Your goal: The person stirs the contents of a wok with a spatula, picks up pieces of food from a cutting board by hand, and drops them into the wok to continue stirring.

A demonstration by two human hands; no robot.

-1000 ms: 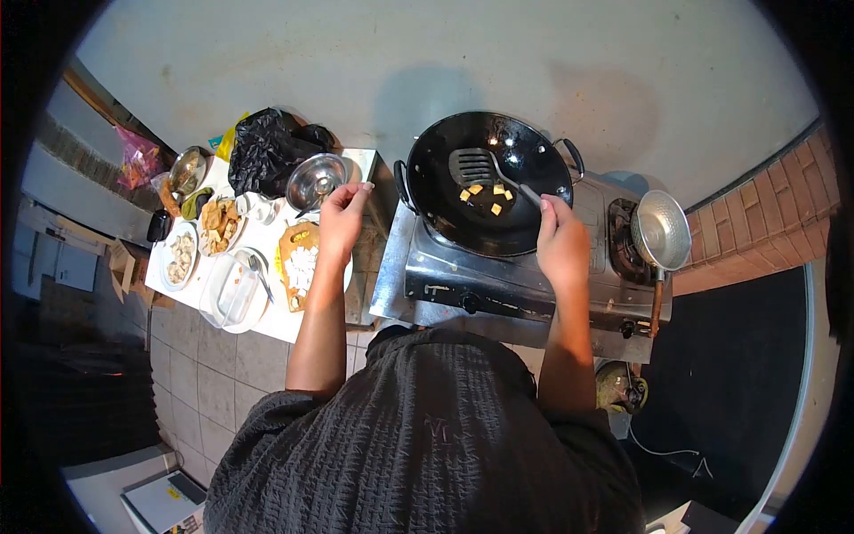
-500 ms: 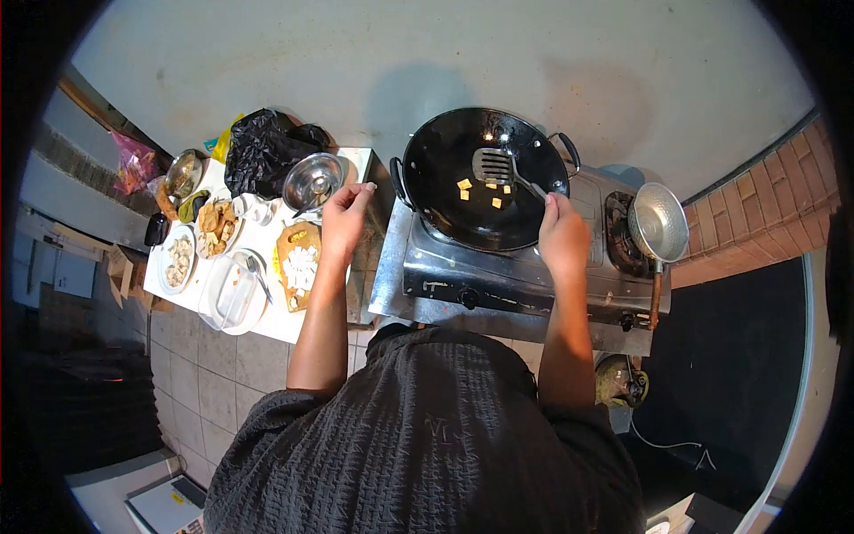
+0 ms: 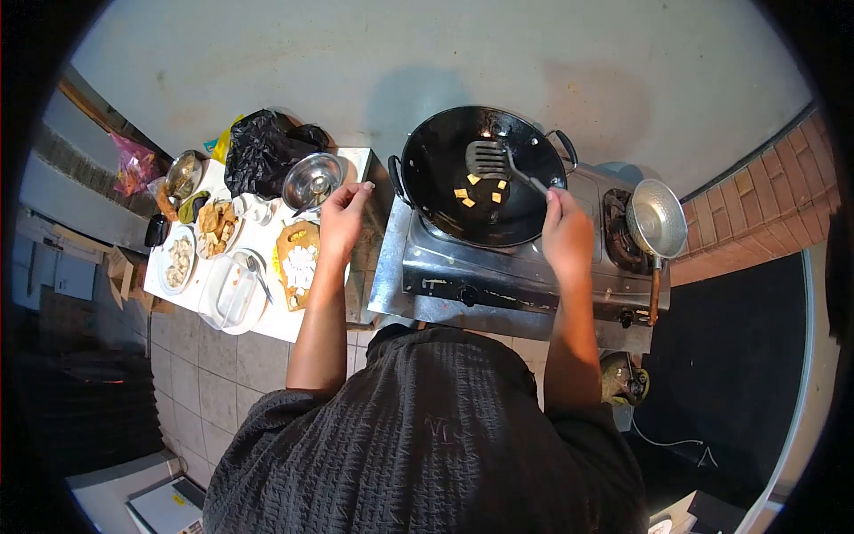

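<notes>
A slotted metal spatula [image 3: 487,160] is in my right hand [image 3: 567,230], its head inside a black wok [image 3: 445,209] on the gas stove [image 3: 525,283]. Several small yellow cubes [image 3: 496,197] lie in the wok just below the spatula head. My left hand [image 3: 343,216] is raised left of the wok, its fingers pinched together; what they hold, if anything, is too small to name. Near that hand are a steel bowl [image 3: 312,182] and a wooden board [image 3: 292,235] with white cubes [image 3: 300,267].
A metal saucepan [image 3: 657,220] sits on the right burner, its handle pointing toward me. On the white table [image 3: 277,325] at left stand a black plastic bag [image 3: 264,156], a clear container [image 3: 229,291], and plates of food. A wall rises behind the stove.
The spatula head has shifted slightly left and up in the wok, and my right hand has moved a little. Some yellow cubes have changed position. My left hand has barely moved.
</notes>
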